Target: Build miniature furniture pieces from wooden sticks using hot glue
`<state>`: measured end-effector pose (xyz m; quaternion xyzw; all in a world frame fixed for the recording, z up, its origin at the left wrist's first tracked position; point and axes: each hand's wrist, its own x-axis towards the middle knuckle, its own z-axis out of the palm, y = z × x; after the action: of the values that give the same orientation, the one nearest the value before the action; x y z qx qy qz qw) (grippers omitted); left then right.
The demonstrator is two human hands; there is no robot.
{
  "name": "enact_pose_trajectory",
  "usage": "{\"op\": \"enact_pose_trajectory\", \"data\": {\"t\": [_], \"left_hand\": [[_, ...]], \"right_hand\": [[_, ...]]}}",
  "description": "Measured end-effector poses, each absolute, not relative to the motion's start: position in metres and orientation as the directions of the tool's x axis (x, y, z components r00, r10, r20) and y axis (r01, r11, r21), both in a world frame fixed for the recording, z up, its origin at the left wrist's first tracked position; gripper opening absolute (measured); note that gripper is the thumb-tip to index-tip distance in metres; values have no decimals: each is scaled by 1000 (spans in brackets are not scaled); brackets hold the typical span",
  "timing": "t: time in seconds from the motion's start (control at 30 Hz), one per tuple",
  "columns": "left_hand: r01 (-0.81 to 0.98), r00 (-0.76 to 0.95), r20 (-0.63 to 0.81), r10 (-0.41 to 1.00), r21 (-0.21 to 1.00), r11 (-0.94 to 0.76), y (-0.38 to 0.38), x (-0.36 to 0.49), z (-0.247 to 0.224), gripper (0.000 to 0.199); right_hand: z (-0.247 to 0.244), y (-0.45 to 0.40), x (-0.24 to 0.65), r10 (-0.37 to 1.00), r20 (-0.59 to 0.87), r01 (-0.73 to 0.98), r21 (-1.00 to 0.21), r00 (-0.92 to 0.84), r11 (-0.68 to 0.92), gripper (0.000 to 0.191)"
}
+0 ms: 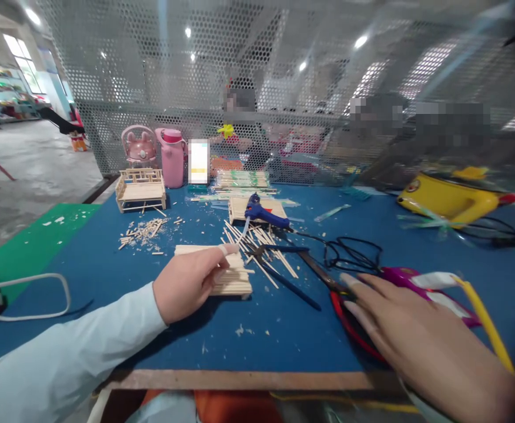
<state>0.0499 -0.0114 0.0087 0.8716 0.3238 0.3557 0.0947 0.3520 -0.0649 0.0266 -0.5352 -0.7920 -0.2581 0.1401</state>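
Note:
In the lower middle, a small panel of pale wooden sticks [233, 286] lies on the blue tabletop. My left hand [191, 279] bends over its left part, fingers curled in against it; the undersides of those fingers are hidden. My right hand [425, 329] stretches over the red handle of a pair of scissors [345, 320], fingers extended and slightly blurred; contact with the handle cannot be made out. Dark blue-handled pliers [290, 285] lie between the two hands. Behind them, a blue glue gun [266, 216] rests against another small stick piece [236, 211].
Loose sticks [279, 252] and offcuts [145, 232] litter the table. A small wooden stick bed [141, 194], a pink bottle [173, 161] and stick bundles [242, 179] stand behind. Right are a yellow case [447, 197], a black cable [354, 252] and a purple tool [398, 275]. Mesh rises behind.

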Motion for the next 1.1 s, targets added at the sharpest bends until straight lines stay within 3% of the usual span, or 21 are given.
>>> {"op": "enact_pose_trajectory", "data": {"t": [0.07, 0.23, 0.37, 0.43, 0.5, 0.6, 0.67, 0.8, 0.9, 0.97, 1.1], "left_hand": [[493, 528, 563, 636, 407, -769, -11, 52, 8, 43], [483, 502, 624, 599, 373, -792, -6, 59, 14, 39], [544, 415, 716, 562, 300, -784, 5, 46, 26, 33], [628, 223, 736, 640, 393, -671, 15, 30, 29, 34], [677, -50, 629, 776, 593, -437, 25, 12, 29, 34], [644, -23, 254, 967, 743, -180, 33, -5, 21, 35], [655, 67, 109, 992, 745, -126, 32, -6, 15, 38], [670, 82, 85, 993, 733, -118, 21, 5, 9, 43], [590, 127, 24, 992, 802, -95, 18, 9, 5, 42], [538, 157, -38, 987, 841, -53, 18, 9, 4, 38], [424, 168, -123, 978, 905, 41, 19, 10, 6, 30]], "right_hand": [[39, -64, 322, 720, 499, 876, 261, -482, 405, 34], [51, -28, 258, 712, 348, 762, 11, -610, 647, 29], [46, 12, 248, 722, 386, 749, -109, -574, 654, 31], [41, 25, 252, 748, 412, 747, -204, -520, 632, 28], [34, 32, 256, 784, 403, 731, -318, -471, 603, 25], [25, 34, 259, 837, 373, 715, -443, -401, 541, 21], [20, 33, 258, 870, 361, 711, -508, -337, 486, 19], [14, 30, 249, 920, 283, 685, -615, -271, 391, 22], [18, 24, 240, 919, 235, 668, -633, -317, 392, 24], [26, 14, 241, 909, 281, 694, -588, -308, 416, 22], [31, -25, 280, 829, 524, 862, -311, -196, 401, 24]]}}
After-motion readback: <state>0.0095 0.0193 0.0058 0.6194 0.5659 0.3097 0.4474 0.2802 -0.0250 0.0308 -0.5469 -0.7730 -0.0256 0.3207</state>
